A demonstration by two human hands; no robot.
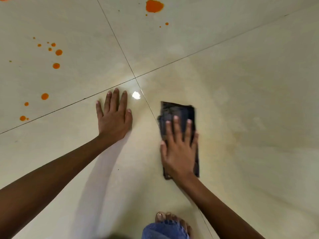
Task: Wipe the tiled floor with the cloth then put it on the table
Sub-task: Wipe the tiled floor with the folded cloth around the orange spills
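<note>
Glossy cream floor tiles point(241, 83) fill my view. My right hand point(178, 150) presses the folded dark cloth point(179, 112) flat, fingers spread; my left hand point(114, 118) braces, fingers straight. Orange spots point(154, 5) are unwiped at upper left, so I judge wiping unfinished; no table is visible.

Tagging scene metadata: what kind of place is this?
Probably an indoor room, likely a home; which room cannot be told. Glossy cream floor tiles with grout lines, orange spill drops, a bare foot, and the right hand pressing a dark cloth flat.
</note>
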